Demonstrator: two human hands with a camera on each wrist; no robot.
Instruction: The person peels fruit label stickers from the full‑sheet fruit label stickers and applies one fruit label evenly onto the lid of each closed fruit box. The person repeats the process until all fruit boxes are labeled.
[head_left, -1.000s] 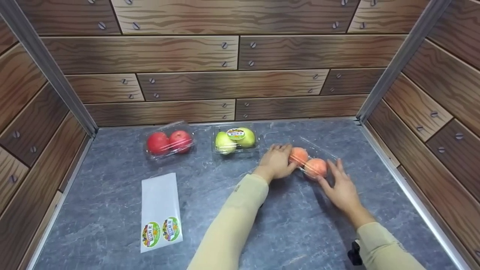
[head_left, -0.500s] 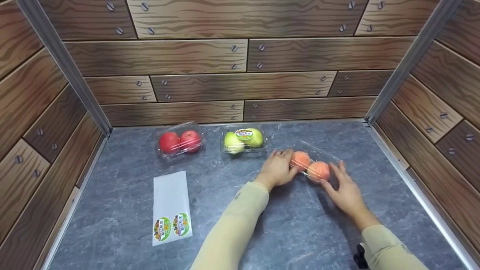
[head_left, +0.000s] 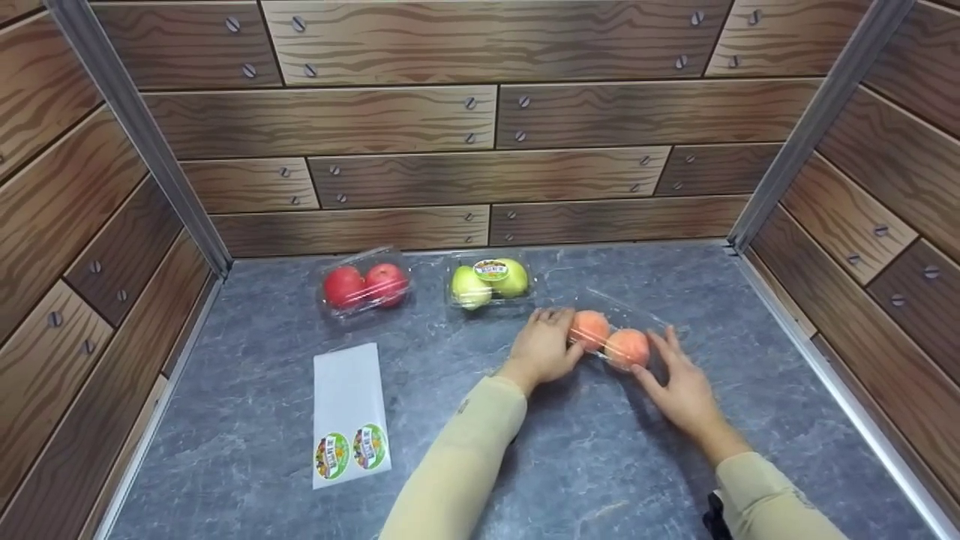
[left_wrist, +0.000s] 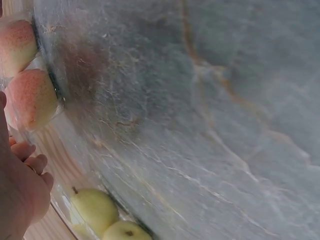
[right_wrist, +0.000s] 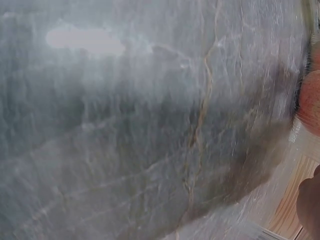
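A clear plastic clamshell box (head_left: 609,346) with two orange-pink peaches (head_left: 627,349) lies at an angle on the right half of the table. My left hand (head_left: 541,346) holds its left end, thumb at the near side and fingers toward the far side. At the opposite end my right hand (head_left: 681,384) grips it between thumb and spread fingers. The left wrist view shows the peaches (left_wrist: 32,99) inside the box, right by the left fingers (left_wrist: 36,162). Only a sliver of the right hand (right_wrist: 309,202) and a peach (right_wrist: 311,102) appear in the right wrist view.
A similar box with two green pears (head_left: 472,289) and a round label (head_left: 491,270) stands at the back middle. Left of it is a box with two red fruits (head_left: 345,287). A white sheet (head_left: 346,390) with two round stickers (head_left: 369,447) lies front left. Wood-patterned walls (head_left: 420,172) enclose the table.
Both hands have shifted the peach box a little leftward and nearer on the table, closer to the pear box. The head view has also moved slightly.
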